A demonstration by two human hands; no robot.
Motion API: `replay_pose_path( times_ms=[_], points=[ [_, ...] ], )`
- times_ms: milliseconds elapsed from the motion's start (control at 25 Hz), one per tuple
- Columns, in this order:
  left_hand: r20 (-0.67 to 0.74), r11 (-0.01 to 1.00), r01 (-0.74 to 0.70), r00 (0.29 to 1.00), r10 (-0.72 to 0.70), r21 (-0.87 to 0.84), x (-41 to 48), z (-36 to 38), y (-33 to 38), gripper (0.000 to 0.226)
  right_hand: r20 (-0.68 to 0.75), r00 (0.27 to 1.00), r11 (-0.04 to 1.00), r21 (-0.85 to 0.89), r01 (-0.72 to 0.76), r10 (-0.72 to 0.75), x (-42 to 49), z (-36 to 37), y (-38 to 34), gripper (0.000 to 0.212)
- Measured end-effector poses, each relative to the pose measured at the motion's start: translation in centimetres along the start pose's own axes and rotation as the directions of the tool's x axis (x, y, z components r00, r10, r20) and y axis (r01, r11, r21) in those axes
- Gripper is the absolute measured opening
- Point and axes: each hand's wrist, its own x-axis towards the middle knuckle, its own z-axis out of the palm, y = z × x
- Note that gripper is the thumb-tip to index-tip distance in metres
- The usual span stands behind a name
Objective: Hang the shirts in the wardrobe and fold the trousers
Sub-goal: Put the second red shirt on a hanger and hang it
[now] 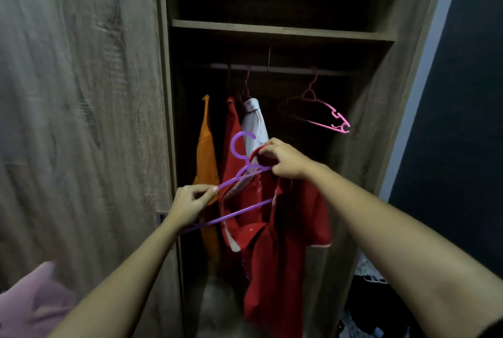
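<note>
I hold a red shirt (283, 250) with white trim in front of the open wardrobe (280, 32). My right hand (285, 159) grips the shirt's collar at its top. My left hand (190, 205) pinches the left arm of a purple hanger (239, 174), whose right side is tucked inside the shirt's neck opening. The hanger's hook points up, clear of the rail (272, 69). On the rail hang an orange shirt (208, 163), another red shirt (231, 130) and a white shirt (254, 122).
An empty pink hanger (321, 111) hangs at the right of the rail. A shelf crosses the wardrobe above the rail. The closed wooden door (81, 106) fills the left. Pink cloth (35, 302) lies at lower left, dark clothes (373, 296) at lower right.
</note>
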Motion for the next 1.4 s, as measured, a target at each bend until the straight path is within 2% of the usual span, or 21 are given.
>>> replay_pose_path(
  times_ms=[80, 120, 160, 240, 280, 360, 440, 520, 600, 680, 760, 800, 840, 920, 960, 1000, 1040, 1120, 1200, 1280, 1400],
  points=[
    [-0.08, 0.998, -0.025, 0.997, 0.021, -0.049, 0.1, 1.1, 0.3, 0.014, 0.016, 0.997, 0.996, 0.049, 0.07, -0.071, -0.2, -1.1, -0.7, 0.041],
    [-0.119, 0.994, -0.033, 0.993, 0.02, -0.105, 0.3, 1.1, 0.6, 0.014, -0.03, 0.993, 0.993, -0.004, 0.117, -0.117, -0.5, -1.4, -0.8, 0.036],
    [-0.156, 0.987, -0.049, 0.987, 0.024, -0.155, 0.7, 0.9, 1.2, 0.015, -0.132, 0.975, 0.975, -0.156, 0.159, -0.18, -0.9, -1.6, -0.6, 0.036],
    [-0.206, 0.971, -0.098, 0.977, 0.052, -0.22, 1.6, 0.2, 2.5, 0.017, -0.343, 0.858, 0.819, -0.556, 0.143, -0.383, -1.7, -1.9, 0.5, 0.044],
    [-0.222, 0.965, -0.124, 0.972, 0.072, -0.231, 1.9, -0.1, 3.3, 0.017, -0.393, 0.789, 0.727, -0.68, 0.097, -0.472, -1.9, -2.0, 1.0, 0.046],
    [-0.254, 0.961, -0.183, 0.959, 0.128, -0.206, 2.5, -0.5, 4.7, 0.015, -0.44, 0.722, 0.606, -0.795, -0.037, -0.534, -1.6, -2.7, 1.4, 0.045],
    [-0.265, 0.959, -0.196, 0.954, 0.14, -0.202, 2.9, -0.4, 5.3, 0.014, -0.475, 0.707, 0.593, -0.799, -0.099, -0.523, -0.9, -3.6, 1.2, 0.043],
    [-0.242, 0.967, -0.168, 0.963, 0.12, -0.189, 3.3, 0.0, 5.3, 0.019, -0.489, 0.703, 0.629, -0.774, -0.076, -0.516, -0.8, -4.3, 1.1, 0.045],
    [-0.245, 0.991, -0.128, 0.961, 0.131, 0.026, 3.4, 1.0, 5.5, 0.036, -0.49, 0.705, 0.658, -0.752, -0.045, -0.512, -1.3, -4.5, 1.6, 0.046],
    [-0.388, 0.918, -0.127, 0.878, 0.28, 0.376, 2.7, 2.9, 5.3, 0.034, -0.506, 0.712, 0.705, -0.709, -0.022, -0.487, -1.9, -3.6, 2.2, 0.046],
    [-0.472, 0.879, -0.263, 0.763, 0.442, 0.398, 0.4, 5.7, 5.2, 0.025, -0.54, 0.715, 0.769, -0.639, -0.005, -0.443, -2.3, -2.6, 2.5, 0.052],
    [-0.416, 0.86, -0.349, 0.765, 0.491, 0.373, -1.0, 7.4, 5.0, 0.023, -0.561, 0.714, 0.797, -0.604, -0.008, -0.418, -2.4, -2.2, 2.6, 0.055],
    [-0.292, 0.864, -0.363, 0.834, 0.468, 0.349, -2.4, 9.3, 4.7, 0.023, -0.58, 0.712, 0.818, -0.575, -0.013, -0.397, -2.5, -2.2, 2.5, 0.055],
    [0.0, 0.924, -0.166, 0.984, 0.177, 0.343, -4.0, 12.6, 3.2, 0.033, -0.608, 0.708, 0.85, -0.526, -0.02, -0.359, -2.9, -2.8, 2.1, 0.049],
    [0.153, 0.957, -0.028, 0.988, -0.018, 0.289, -4.0, 13.3, 2.7, 0.044, -0.618, 0.71, 0.865, -0.501, -0.024, -0.338, -3.2, -3.4, 2.0, 0.046],
    [0.29, 0.984, 0.077, 0.949, -0.122, 0.162, -3.5, 13.3, 2.4, 0.059, -0.625, 0.716, 0.881, -0.472, -0.028, -0.312, -3.8, -4.1, 1.9, 0.045],
    [0.369, 0.995, 0.097, 0.924, -0.102, 0.032, -2.9, 13.1, 2.0, 0.071, -0.627, 0.726, 0.894, -0.447, -0.038, -0.283, -4.4, -4.7, 2.2, 0.045],
    [0.355, 0.996, 0.045, 0.935, -0.016, -0.075, -0.8, 11.9, 1.1, 0.071, -0.634, 0.734, 0.901, -0.427, -0.069, -0.244, -5.8, -5.6, 3.7, 0.047],
    [0.337, 0.998, 0.018, 0.942, 0.002, -0.057, 1.7, 9.8, 0.5, 0.045, -0.625, 0.751, 0.897, -0.43, -0.104, -0.212, -6.9, -5.8, 6.0, 0.051],
    [0.401, 0.997, 0.059, 0.916, -0.035, -0.049, 3.5, 7.7, 0.1, 0.021, -0.589, 0.785, 0.888, -0.444, -0.117, -0.191, -7.8, -5.3, 8.1, 0.057],
    [0.431, 0.992, 0.13, 0.895, -0.116, -0.003, 5.6, 4.8, -0.4, 0.035, -0.578, 0.778, 0.865, -0.493, -0.091, -0.248, -9.6, -3.4, 10.9, 0.066]
  ],
)
